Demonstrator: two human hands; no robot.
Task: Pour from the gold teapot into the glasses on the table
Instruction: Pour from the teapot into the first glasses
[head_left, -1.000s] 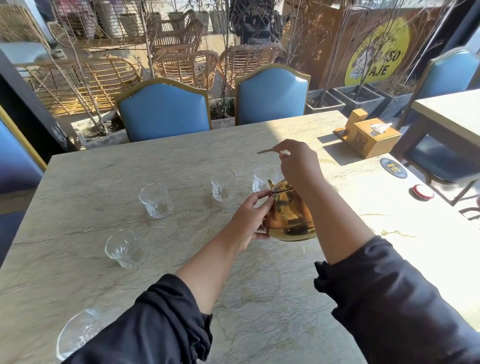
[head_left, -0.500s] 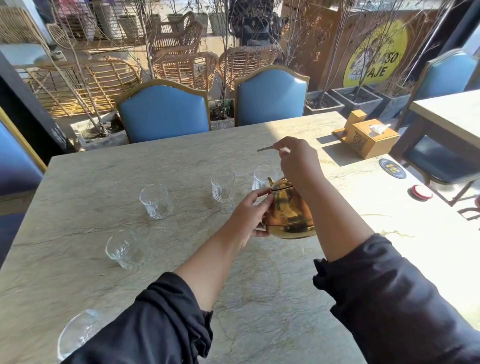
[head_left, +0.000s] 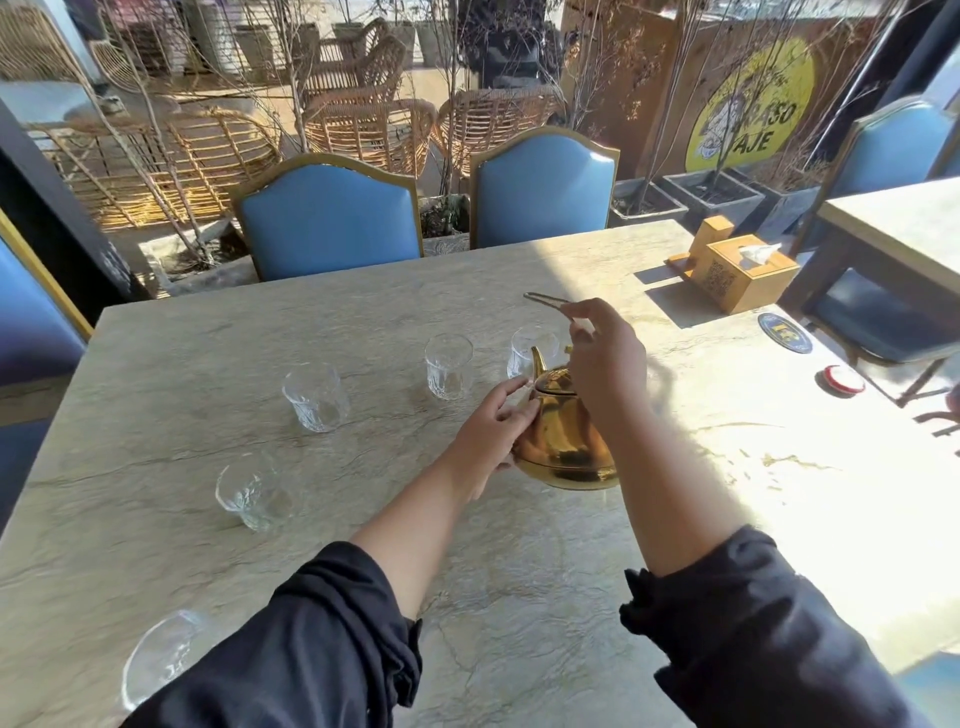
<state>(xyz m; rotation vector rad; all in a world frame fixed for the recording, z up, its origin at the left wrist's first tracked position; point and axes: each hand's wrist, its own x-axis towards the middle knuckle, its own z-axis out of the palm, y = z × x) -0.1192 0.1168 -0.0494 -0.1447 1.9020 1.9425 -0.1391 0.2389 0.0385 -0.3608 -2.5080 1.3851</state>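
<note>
The gold teapot (head_left: 563, 441) is at the middle of the marble table (head_left: 311, 519), its spout pointing away toward the rightmost glass (head_left: 524, 348). My right hand (head_left: 605, 358) is above it, fingers closed on the thin wire handle (head_left: 540, 299) that sticks out to the left. My left hand (head_left: 491, 431) rests against the pot's left side, fingertips near the lid. Clear empty glasses form an arc: one (head_left: 448, 366) beside the spout, one (head_left: 314, 397) further left, one (head_left: 254, 491) nearer me, and one (head_left: 161, 657) at the bottom left, partly behind my sleeve.
A wooden tissue box (head_left: 740, 270) stands at the table's far right, with a round dark coaster (head_left: 784, 332) and a red-and-white disc (head_left: 839, 379) near the right edge. Two blue chairs (head_left: 332, 218) face me across the table. A second table (head_left: 904, 228) is to the right.
My right hand has lifted a little with the wire handle. The teapot and my left hand have stayed where they were.
</note>
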